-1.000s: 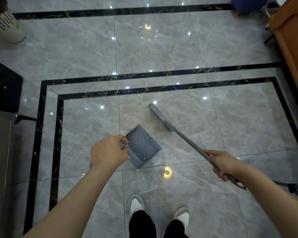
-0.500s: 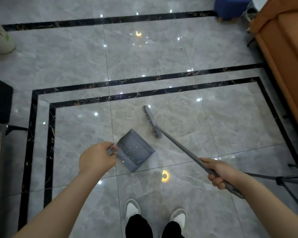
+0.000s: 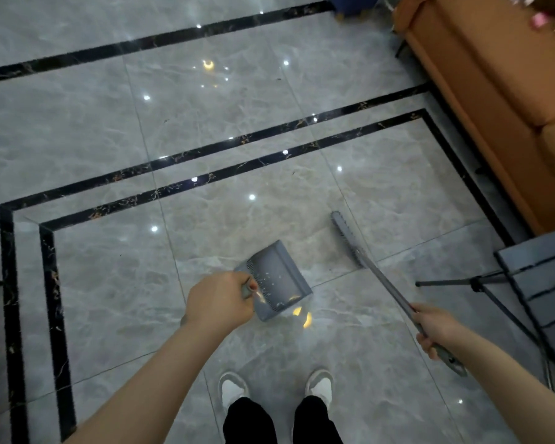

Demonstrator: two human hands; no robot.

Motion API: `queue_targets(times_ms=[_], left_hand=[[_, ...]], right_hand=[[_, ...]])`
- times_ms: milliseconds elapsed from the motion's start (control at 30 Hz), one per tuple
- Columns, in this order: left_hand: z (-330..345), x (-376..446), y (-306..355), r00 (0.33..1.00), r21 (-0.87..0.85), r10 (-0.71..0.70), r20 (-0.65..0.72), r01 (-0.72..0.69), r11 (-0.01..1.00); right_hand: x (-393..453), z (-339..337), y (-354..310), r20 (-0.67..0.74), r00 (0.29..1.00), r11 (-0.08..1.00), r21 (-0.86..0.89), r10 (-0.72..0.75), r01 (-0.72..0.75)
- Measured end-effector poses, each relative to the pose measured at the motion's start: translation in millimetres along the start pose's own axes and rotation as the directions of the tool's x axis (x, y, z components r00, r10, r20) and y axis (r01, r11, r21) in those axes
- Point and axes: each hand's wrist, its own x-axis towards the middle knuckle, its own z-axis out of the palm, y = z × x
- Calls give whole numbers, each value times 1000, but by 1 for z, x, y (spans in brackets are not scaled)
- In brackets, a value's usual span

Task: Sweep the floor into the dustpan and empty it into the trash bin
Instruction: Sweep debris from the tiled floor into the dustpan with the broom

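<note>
Right now the left hand [image 3: 220, 304] grips the grey dustpan [image 3: 274, 280] by its handle, a few pale crumbs inside, its mouth facing the broom head [image 3: 346, 238], which stands apart to the right on the marble floor [image 3: 109, 283]. Fingers of the right hand [image 3: 436, 328] curl round the broom's shaft. Best to keep the pan's lip flat on the tile and draw short strokes toward it. No trash bin shows.
</note>
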Motion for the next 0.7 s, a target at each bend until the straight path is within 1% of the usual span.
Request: queue_targets(times_ms=[100, 167, 300, 433, 500, 633, 700], left_hand=[[12, 10, 23, 999, 46, 50, -16, -50, 998], [13, 15, 35, 998, 69, 62, -34, -59, 996], [12, 16, 50, 998, 96, 33, -54, -28, 995], [8, 12, 52, 999, 95, 14, -45, -9, 995], [5, 13, 53, 999, 102, 20, -42, -16, 995], [6, 11, 52, 999, 138, 21, -34, -16, 990], [7, 12, 51, 999, 140, 20, -36, -15, 990]], right_hand=[[5, 3, 18, 110, 993, 997, 49, 47, -52], [3, 9, 22, 195, 979, 994, 87, 51, -70], [-3, 11, 23, 319, 946, 979, 170, 54, -113], [-8, -9, 19, 410, 909, 956, 230, 73, -181], [-11, -23, 18, 398, 916, 957, 241, 56, -163], [-11, -29, 14, 231, 972, 993, 118, -48, 21], [-5, -20, 12, 178, 982, 995, 95, -60, 44]])
